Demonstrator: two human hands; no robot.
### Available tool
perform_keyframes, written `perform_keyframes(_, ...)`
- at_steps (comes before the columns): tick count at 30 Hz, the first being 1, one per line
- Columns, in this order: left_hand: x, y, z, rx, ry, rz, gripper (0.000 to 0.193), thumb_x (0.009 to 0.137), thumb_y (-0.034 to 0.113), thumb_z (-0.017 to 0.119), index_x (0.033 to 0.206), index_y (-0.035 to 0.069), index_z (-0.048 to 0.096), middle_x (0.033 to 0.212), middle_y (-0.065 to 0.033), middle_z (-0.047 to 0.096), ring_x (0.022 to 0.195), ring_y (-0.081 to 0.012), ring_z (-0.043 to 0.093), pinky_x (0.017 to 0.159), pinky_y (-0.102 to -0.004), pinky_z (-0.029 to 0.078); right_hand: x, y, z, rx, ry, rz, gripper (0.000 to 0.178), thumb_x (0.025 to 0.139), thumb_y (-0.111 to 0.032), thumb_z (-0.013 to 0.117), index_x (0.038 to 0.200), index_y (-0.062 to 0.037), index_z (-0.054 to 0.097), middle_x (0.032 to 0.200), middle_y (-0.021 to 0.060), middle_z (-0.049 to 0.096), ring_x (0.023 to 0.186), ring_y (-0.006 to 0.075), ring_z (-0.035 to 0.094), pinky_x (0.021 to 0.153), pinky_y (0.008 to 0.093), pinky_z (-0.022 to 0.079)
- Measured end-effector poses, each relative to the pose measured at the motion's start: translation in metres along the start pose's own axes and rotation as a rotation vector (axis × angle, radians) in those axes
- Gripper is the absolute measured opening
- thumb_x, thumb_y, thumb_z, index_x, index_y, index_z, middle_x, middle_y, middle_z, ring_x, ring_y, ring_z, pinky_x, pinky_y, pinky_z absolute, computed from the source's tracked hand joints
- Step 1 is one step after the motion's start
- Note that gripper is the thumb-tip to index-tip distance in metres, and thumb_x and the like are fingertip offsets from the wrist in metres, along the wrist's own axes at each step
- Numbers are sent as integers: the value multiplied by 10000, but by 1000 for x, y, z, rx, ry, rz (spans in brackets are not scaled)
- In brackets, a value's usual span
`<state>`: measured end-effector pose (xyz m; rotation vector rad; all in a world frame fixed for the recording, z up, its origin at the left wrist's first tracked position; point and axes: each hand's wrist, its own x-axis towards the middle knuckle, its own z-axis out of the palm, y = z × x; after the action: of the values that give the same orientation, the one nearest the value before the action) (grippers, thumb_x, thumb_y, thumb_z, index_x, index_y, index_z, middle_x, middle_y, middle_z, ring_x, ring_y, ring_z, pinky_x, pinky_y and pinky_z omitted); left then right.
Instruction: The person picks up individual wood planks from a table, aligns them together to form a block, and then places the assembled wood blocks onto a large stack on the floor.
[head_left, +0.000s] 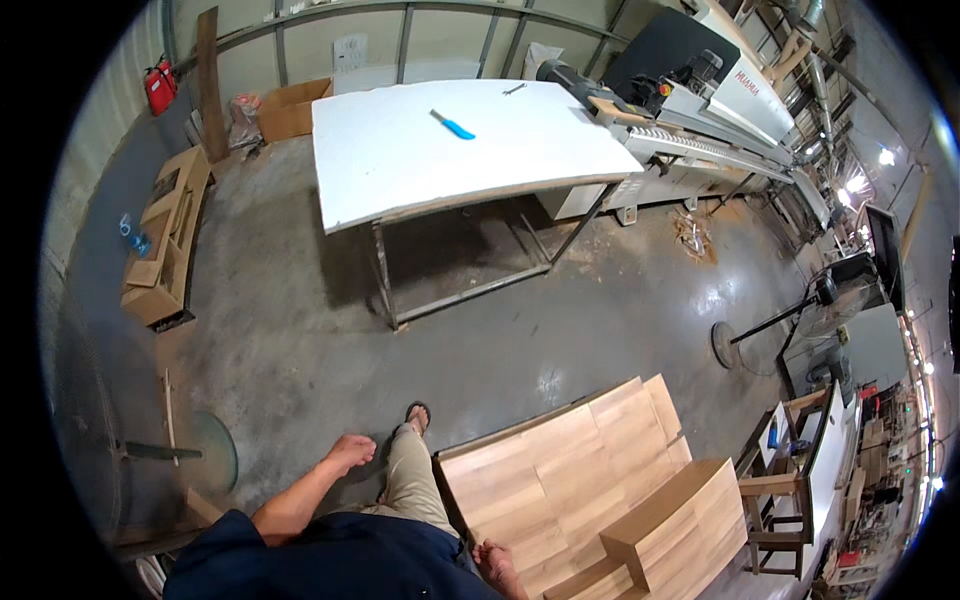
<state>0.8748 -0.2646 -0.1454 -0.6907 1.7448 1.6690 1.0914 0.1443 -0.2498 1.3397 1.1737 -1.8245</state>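
Observation:
My left hand (352, 452) hangs over the grey floor with its fingers curled in, and nothing shows in it. Low in the view, my right hand (495, 562) is beside the left edge of a stack of wood-grain boards (540, 470); its fingers are curled too, and no held thing shows. Whether it touches the boards I cannot tell. A narrower stack of matching boards (680, 515) rises on top at the near right. Ahead stands a white-topped table (400, 150) on a metal frame, bearing a blue-handled tool (453, 125) and a small wrench (514, 89).
A long edge-processing machine (690, 130) adjoins the table's right end. At left lies a low wooden crate (170, 240) with a blue-tinted bottle (134, 236). A pedestal fan base (722, 344) stands at right, a round base (212, 450) at near left. Scraps (694, 236) litter the floor.

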Motion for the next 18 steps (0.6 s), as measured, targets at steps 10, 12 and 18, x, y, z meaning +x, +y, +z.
perform_keyframes(10,131,187,11,4,40,50,231,871,222,617,1000,32,646,885,-41,641,796,-133,606,679,-268,489,95,-242,110,-287,128,-54,152,875,-172,566,781,-59,606,664,72,593,597,178,567,534,312,456)
perform_keyframes(12,155,247,29,25,17,68,244,871,224,621,1009,23,643,881,-42,641,792,-126,602,679,-262,486,98,-300,132,-13,-47,-271,166,895,-161,571,836,-12,611,713,78,599,633,186,576,548,292,453)
perform_keyframes(18,225,416,91,91,-152,353,309,881,200,620,1096,-20,600,882,-46,641,784,-105,584,680,-251,475,85,-474,149,204,24,-392,207,934,-151,529,877,37,596,760,104,637,634,211,604,577,315,510)
